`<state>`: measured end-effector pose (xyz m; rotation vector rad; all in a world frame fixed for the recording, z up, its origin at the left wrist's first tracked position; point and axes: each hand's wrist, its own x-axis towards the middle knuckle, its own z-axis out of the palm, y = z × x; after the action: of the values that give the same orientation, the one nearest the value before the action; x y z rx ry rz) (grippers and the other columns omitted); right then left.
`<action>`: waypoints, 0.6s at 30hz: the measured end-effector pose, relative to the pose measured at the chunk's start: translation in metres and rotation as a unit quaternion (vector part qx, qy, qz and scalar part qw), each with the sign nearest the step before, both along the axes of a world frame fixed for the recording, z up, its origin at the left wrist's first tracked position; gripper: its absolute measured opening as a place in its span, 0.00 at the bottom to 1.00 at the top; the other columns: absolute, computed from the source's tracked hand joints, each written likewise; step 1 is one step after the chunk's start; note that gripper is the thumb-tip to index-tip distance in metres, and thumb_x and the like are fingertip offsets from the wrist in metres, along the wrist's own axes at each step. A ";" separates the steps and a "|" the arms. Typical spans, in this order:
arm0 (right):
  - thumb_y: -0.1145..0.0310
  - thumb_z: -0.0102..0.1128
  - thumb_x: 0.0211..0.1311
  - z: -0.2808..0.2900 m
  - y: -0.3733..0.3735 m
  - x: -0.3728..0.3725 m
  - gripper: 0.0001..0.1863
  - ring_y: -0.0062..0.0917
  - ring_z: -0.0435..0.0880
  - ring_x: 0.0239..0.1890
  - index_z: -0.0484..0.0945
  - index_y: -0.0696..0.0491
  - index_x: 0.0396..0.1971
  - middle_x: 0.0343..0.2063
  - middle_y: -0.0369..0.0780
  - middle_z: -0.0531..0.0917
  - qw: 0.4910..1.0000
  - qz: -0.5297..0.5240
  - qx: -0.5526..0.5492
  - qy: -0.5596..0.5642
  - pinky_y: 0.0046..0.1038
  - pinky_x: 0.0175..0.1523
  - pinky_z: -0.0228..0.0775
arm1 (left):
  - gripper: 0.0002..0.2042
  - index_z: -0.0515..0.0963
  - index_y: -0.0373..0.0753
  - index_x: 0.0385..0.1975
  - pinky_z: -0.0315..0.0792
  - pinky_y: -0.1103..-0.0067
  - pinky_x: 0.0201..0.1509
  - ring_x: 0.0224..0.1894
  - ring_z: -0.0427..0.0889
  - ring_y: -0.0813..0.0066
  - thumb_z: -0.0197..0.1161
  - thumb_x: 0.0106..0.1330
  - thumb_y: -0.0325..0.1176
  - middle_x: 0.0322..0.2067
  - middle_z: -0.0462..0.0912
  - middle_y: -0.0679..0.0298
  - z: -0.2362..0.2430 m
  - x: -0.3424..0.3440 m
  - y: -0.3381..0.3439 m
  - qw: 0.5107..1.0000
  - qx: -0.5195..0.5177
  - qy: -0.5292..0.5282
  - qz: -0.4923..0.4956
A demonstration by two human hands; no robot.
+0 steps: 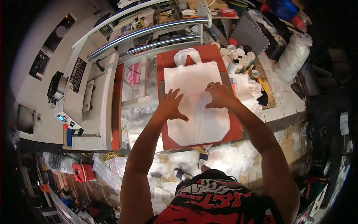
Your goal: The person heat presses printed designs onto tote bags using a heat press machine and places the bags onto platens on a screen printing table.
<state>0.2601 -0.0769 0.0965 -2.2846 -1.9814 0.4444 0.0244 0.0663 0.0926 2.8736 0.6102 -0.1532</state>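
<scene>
Both forearms come up from the lower edge, elbows out, converging on a white tote bag (pixel 195 102) lying flat on the red pad (pixel 235 130) of a press, handles pointing away from the person. Left hand (pixel 170 106) rests palm-down on the bag's left side, grip apart with fingers fanned and thumb out; right hand (pixel 220 95) rests on the bag's upper right, grip also apart but fingers arched, tips pressing the fabric. White cups (pixel 238 52) cluster on the surface beyond the pad's right corner.
</scene>
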 end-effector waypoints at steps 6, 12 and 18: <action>0.61 0.71 0.41 -0.038 0.025 -0.013 0.33 0.38 0.68 0.57 0.76 0.56 0.52 0.52 0.43 0.73 0.996 0.057 0.017 0.066 0.37 0.59 0.68 | 0.53 0.65 0.38 0.64 0.69 0.62 0.62 0.62 0.66 0.51 0.80 0.32 0.54 0.63 0.64 0.57 -0.025 0.016 -0.005 0.997 -0.077 -0.029 -0.004; 0.62 0.71 0.39 -0.024 0.036 -0.018 0.36 0.39 0.68 0.58 0.75 0.57 0.54 0.54 0.43 0.71 0.998 0.041 -0.034 0.046 0.38 0.58 0.71 | 0.57 0.62 0.38 0.65 0.69 0.61 0.62 0.64 0.64 0.50 0.81 0.27 0.52 0.65 0.61 0.55 -0.006 0.027 -0.010 0.996 -0.063 0.060 0.005; 0.62 0.73 0.35 -0.035 0.017 -0.019 0.49 0.38 0.65 0.61 0.63 0.55 0.64 0.61 0.42 0.64 0.996 0.062 -0.065 -0.020 0.39 0.58 0.70 | 0.64 0.53 0.39 0.68 0.70 0.60 0.62 0.68 0.57 0.50 0.83 0.24 0.46 0.68 0.53 0.56 -0.013 0.026 -0.027 0.995 -0.034 0.086 0.029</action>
<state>0.2414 -0.0603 0.0612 -2.2690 -2.1840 0.5576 0.0508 0.0392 0.0798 2.7933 0.7030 -0.4070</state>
